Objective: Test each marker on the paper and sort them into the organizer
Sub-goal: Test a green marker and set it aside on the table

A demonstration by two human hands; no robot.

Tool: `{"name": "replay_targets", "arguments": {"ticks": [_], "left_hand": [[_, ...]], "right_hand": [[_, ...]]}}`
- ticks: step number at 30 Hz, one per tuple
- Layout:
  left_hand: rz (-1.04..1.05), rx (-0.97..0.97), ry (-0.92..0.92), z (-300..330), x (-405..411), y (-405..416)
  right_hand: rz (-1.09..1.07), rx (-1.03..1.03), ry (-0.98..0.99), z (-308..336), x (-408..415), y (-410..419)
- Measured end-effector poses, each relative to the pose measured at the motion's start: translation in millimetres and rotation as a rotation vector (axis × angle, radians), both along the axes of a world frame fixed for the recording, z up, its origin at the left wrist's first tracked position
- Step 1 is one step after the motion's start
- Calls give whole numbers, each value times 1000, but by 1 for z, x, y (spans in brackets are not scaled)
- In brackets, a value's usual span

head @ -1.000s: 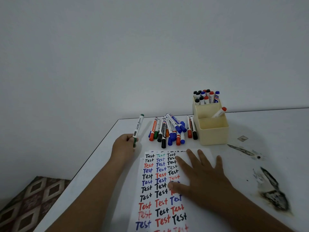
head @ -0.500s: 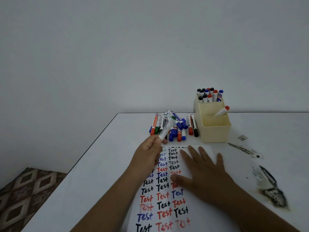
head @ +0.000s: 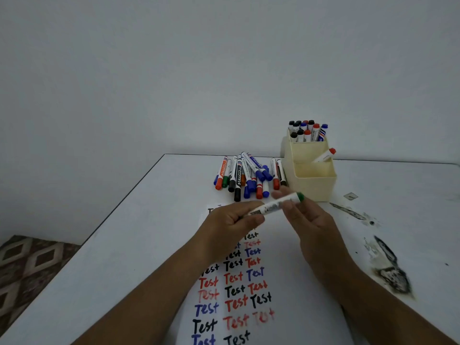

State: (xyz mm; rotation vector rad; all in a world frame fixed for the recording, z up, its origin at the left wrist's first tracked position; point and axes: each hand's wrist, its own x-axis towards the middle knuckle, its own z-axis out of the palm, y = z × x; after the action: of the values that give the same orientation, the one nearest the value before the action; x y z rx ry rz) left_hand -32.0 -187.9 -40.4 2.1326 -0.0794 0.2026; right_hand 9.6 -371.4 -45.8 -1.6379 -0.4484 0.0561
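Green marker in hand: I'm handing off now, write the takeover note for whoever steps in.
Left hand: grips the barrel of the green marker, held above the paper.
Right hand: fingers at the marker's green-capped end; whether the grip has closed on it is blurred. The cap appears to be on.
Done: the paper carries rows of "Test" in black, red and blue; the organizer holds a full back compartment, plus one red marker leaning in the middle one.
Left: uncap, test and sort the green marker, then work through the pile lying beside the organizer.
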Motion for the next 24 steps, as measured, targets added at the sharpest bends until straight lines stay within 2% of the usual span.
{"name": "replay_targets", "arguments": {"ticks": [6, 13, 16, 19, 21, 24], "left_hand": [[-14, -8, -108, -4, -3, -2], [46, -45, -137, -7, -1, 11], [155, -15, -178, -7, 3, 11], [178, 60, -184, -7, 2, 12], [191, 173, -260, -10, 2, 14], [183, 278, -373, -12, 2, 14]], "right_hand": [[76, 217, 132, 2, -7, 3], [-154, 360, 112, 1, 2, -4], [-140, 422, 108, 3, 5, -8], [-138, 176, -90, -4, 9, -9], [-180, -86, -340, -9, 11, -10], [-287, -360, -767, -13, 17, -10]]}}
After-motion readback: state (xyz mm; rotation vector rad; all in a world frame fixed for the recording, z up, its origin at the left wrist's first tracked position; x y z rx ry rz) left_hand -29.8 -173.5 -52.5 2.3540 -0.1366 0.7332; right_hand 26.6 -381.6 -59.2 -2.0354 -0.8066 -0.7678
